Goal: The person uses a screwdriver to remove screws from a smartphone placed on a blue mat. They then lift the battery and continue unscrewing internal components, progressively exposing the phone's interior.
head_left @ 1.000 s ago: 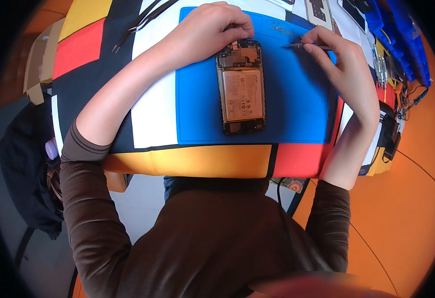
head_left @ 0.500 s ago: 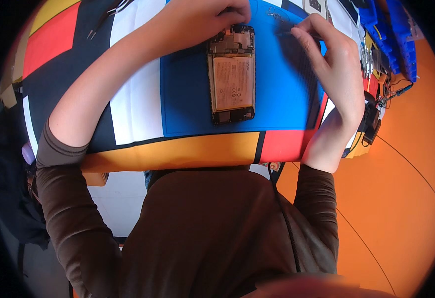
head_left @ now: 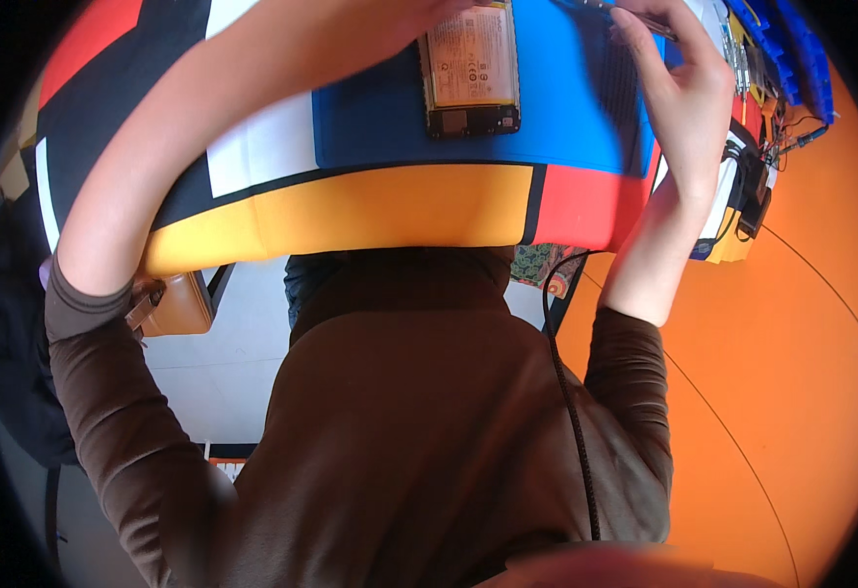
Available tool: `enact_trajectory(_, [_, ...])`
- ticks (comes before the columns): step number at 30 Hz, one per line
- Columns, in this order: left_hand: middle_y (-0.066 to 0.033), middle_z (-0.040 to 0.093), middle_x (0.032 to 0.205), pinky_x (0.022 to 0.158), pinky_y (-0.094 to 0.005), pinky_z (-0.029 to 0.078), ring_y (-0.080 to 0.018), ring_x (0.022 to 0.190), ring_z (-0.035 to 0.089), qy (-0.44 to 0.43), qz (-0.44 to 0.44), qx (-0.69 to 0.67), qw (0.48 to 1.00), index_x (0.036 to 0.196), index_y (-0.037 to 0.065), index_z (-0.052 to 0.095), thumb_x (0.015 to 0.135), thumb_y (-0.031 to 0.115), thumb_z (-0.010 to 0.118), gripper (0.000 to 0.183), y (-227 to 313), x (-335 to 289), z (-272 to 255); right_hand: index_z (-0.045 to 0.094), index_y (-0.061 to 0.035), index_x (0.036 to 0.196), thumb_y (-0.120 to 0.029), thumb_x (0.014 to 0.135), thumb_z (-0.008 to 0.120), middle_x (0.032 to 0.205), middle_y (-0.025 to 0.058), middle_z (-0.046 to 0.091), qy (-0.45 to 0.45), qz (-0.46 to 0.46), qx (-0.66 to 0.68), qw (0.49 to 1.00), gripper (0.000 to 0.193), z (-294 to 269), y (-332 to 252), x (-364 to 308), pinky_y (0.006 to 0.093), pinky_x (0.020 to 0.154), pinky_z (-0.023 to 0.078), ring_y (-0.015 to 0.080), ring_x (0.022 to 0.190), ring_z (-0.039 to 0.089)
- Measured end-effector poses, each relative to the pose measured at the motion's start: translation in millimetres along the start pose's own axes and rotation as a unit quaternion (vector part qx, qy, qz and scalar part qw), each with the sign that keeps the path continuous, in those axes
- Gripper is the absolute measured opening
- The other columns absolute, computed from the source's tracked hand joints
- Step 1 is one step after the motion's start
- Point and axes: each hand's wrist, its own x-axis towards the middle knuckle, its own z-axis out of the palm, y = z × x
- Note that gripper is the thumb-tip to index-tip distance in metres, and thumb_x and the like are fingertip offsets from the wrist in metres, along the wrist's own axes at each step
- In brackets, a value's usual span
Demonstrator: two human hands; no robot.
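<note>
An opened phone (head_left: 475, 122) lies on a blue mat (head_left: 370, 132), its back cover off and the pale battery (head_left: 471, 59) exposed. The top edge of the picture cuts off its upper part. My left hand (head_left: 429, 12) is at the phone's upper left; its fingers are mostly out of the picture and blurred. To the right of the phone, my right hand (head_left: 679, 59) is closed on a slim metal tool (head_left: 659, 27), held between thumb and fingers. The tool's end points left toward the phone, and its exact kind is unclear.
A table cloth (head_left: 370, 211) with coloured blocks covers the table. At the right edge are blue plastic bins (head_left: 802, 59), cables (head_left: 733, 167) and a black box-like part (head_left: 755, 211). A brown leather bag (head_left: 182, 306) sits below the table edge at left.
The view has tilted, so the phone, mat and hands sit higher in the picture, and the phone's upper part has left it. The tool in my right hand shows more clearly.
</note>
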Motion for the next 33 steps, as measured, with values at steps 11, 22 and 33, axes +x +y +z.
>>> enact_trajectory(11, [-0.0078,0.057,0.087,0.074,-0.0357,0.050,-0.0270,0.086,0.059,0.050,0.039,0.041,0.997,0.102,0.009,0.072,0.090,0.012,0.068,0.012,30.5,-34.1,20.1,0.055,-0.0110,0.090,-0.019,0.105,0.063,0.072,-0.0041,0.046,0.165,0.120,0.584,0.786,0.019,41.4,75.9,-11.3,0.0257,0.066,0.039,0.0093,0.066,0.045])
enact_trajectory(22, [-0.0103,0.059,0.092,0.080,-0.0383,0.050,-0.0292,0.095,0.060,0.005,0.069,0.031,0.997,0.101,0.007,0.071,0.089,0.008,0.066,0.012,27.7,-30.1,21.4,0.050,-0.0131,0.086,-0.015,0.107,0.058,0.066,-0.0067,0.037,0.086,0.149,0.586,0.792,0.023,32.8,72.3,-17.9,0.0239,0.058,0.035,0.0060,0.057,0.038])
enact_trajectory(33, [-0.0187,0.059,0.106,0.087,-0.0422,0.048,-0.0405,0.101,0.057,0.125,-0.089,-0.067,0.986,0.116,0.004,0.060,0.089,0.004,0.069,0.029,1.8,-33.2,10.3,0.066,0.0001,0.092,-0.028,0.109,0.058,0.085,0.0070,0.066,0.144,0.057,0.515,0.843,0.034,46.3,75.2,-14.9,0.0303,0.076,0.049,0.0128,0.079,0.059])
